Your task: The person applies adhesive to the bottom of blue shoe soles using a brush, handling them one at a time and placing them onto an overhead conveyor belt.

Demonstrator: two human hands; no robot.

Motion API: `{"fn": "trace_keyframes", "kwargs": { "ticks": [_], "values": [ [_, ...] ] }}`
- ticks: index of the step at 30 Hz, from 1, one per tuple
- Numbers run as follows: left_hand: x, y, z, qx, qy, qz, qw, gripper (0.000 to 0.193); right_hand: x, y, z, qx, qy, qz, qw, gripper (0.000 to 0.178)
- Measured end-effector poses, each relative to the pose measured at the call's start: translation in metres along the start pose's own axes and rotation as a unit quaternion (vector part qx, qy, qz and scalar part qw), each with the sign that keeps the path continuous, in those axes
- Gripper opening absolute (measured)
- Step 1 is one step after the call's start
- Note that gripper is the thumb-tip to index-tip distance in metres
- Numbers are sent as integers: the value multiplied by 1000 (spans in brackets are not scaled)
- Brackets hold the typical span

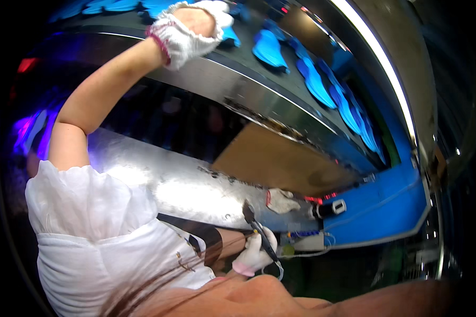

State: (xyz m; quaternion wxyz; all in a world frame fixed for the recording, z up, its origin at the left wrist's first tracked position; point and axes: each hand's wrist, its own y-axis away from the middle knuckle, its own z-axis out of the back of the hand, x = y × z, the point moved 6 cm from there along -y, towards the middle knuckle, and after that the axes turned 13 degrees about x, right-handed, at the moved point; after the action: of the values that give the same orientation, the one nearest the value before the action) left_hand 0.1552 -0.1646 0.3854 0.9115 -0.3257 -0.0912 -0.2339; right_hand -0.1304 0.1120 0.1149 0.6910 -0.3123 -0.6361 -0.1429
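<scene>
Left hand [197, 26] reaching among blue pieces [269, 50], top of frame; finger spread and hold unclear. Right hand [255, 254], lower centre, gripping black tool [265, 239], fingers curled.

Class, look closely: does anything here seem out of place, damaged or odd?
A loose white glove lies on the metal ledge beside the brown board, although the left hand and right hand both wear gloves. Also, the left hand's glove shows bare skin through a large gap; whether torn or made so, I cannot tell.
</scene>
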Motion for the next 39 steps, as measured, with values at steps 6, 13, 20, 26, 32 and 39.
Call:
{"fn": "trace_keyframes", "kwargs": {
  "ticks": [6, 13, 20, 26, 32, 39],
  "values": [
    [144, 60, -30, 239, -97, 253, 932, 9, 1, -3, -4, 38, 28, 25, 999, 27],
    [153, 75, -54, -19, 207, 171, 963, 24, -25, -2, 12, 54, 42, -22, 997, 27],
    [96, 60, -52, -172, 652, 172, 718, 34, -1, -1, 4, 11, 79, -7, 997, 20],
    [-20, 103, 12, -317, 444, -77, 834, 29, -4, -2, 14, -45, -98, 17, 994, 23],
    [-171, 179, -69, -116, 545, -437, 707, 41, -38, -20, 54, -169, -150, -9, 974, 25],
    [-278, 235, -213, 129, 653, -210, 716, 37, -60, -40, 68, -220, -188, -77, 954, 20]
  ]
}}
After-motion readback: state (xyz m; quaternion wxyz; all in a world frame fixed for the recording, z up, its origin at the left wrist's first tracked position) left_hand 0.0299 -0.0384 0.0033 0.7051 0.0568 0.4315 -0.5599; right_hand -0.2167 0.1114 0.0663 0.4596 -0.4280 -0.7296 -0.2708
